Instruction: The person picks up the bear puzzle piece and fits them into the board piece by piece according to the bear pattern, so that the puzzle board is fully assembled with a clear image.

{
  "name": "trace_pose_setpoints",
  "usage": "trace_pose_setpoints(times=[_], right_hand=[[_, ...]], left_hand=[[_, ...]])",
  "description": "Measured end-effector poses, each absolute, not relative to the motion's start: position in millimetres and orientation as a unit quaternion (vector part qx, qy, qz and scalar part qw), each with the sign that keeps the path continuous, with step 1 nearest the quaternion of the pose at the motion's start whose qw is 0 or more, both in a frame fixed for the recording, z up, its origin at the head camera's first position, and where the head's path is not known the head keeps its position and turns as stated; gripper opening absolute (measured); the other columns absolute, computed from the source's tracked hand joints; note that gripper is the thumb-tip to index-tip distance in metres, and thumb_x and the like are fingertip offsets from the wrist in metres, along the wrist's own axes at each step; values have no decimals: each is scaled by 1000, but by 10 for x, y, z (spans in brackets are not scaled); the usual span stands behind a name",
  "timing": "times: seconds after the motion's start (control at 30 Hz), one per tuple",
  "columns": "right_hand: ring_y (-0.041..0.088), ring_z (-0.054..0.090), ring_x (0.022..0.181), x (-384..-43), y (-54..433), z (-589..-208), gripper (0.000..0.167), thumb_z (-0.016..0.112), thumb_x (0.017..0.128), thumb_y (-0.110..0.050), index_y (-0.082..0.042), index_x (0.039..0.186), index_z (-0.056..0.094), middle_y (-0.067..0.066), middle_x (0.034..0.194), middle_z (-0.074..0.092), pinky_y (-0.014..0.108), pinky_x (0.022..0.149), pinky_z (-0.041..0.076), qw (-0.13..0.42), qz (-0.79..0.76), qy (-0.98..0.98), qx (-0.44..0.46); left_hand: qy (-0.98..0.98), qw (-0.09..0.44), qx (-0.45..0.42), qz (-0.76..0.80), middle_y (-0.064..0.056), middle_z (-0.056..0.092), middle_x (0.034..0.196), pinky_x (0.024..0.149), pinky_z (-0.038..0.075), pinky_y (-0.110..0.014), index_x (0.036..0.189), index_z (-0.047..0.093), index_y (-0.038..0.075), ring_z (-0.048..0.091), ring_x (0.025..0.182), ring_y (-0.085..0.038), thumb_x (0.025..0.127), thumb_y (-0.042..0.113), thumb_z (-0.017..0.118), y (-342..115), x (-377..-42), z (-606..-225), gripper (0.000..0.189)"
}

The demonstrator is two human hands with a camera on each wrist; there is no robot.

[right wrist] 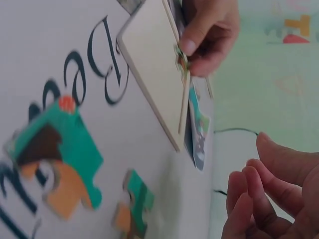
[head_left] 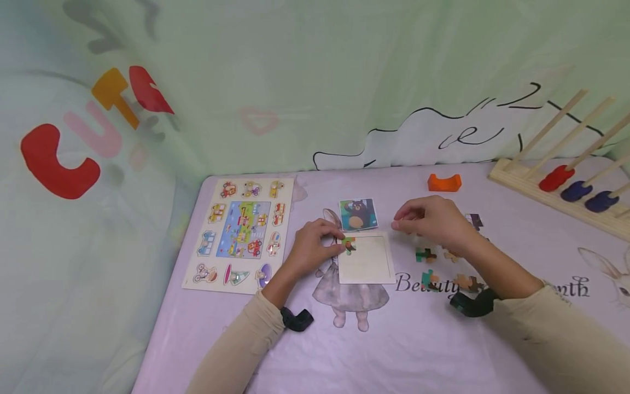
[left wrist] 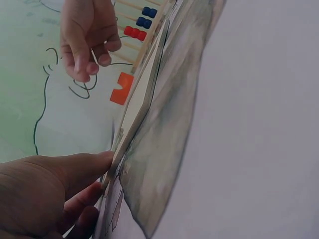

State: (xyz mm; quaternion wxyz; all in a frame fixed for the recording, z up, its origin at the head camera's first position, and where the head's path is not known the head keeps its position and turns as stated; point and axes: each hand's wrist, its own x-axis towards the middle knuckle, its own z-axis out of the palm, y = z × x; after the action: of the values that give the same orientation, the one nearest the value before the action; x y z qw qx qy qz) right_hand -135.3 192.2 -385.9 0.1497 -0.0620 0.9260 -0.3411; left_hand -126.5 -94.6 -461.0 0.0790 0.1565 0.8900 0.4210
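My left hand [head_left: 315,246] pinches the left edge of a pale wooden puzzle board [head_left: 366,265] between thumb and fingers. One green and brown puzzle piece [head_left: 349,245] lies in the board's upper left corner, right by the left fingertips. Just beyond the board lies a bear picture card [head_left: 358,214]. My right hand [head_left: 433,219] is raised to the right of the board, its fingers loosely bent and nothing between them. Below and beside it, several loose puzzle pieces [head_left: 425,254] are spread on the table; the right forearm hides some. A larger-looking teal and orange piece [right wrist: 60,154] shows in the right wrist view.
To the left lies a vehicle peg puzzle [head_left: 211,257]. An orange notched block [head_left: 444,183] sits at the back. A wooden bead rack [head_left: 556,202] with upright rods stands at the back right. A printed cloth [head_left: 413,350] covers the table, with fabric walls behind and left.
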Motion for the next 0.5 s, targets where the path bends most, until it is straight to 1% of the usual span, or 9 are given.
trace_pose_setpoints(times=[0.2, 0.33, 0.5], right_hand=[[26, 58, 88, -1366, 2170, -3802, 34, 79, 90, -37, -12, 112, 76, 6, 93, 71, 31, 66, 50, 130, -308, 941, -60], [27, 58, 88, -1385, 2336, -3812, 40, 77, 90, -41, -10, 116, 74, 8, 95, 70, 31, 64, 49, 126, -292, 947, -51], [30, 56, 95, -1403, 2501, -3856, 44, 76, 91, -42, -9, 120, 72, 11, 99, 68, 32, 65, 47, 128, -277, 952, -34]], left_hand=[[891, 80, 154, 420, -2, 69, 123, 112, 33, -52, 104, 79, 14, 58, 117, -25, 85, 20, 81, -956, -1263, -4608, 20], [891, 78, 157, 419, -2, 69, 124, 111, 34, -51, 104, 79, 14, 58, 117, -25, 85, 21, 81, -958, -1266, -4616, 20], [890, 77, 159, 421, -2, 69, 123, 111, 35, -51, 104, 79, 14, 58, 115, -25, 85, 20, 81, -952, -1271, -4620, 20]])
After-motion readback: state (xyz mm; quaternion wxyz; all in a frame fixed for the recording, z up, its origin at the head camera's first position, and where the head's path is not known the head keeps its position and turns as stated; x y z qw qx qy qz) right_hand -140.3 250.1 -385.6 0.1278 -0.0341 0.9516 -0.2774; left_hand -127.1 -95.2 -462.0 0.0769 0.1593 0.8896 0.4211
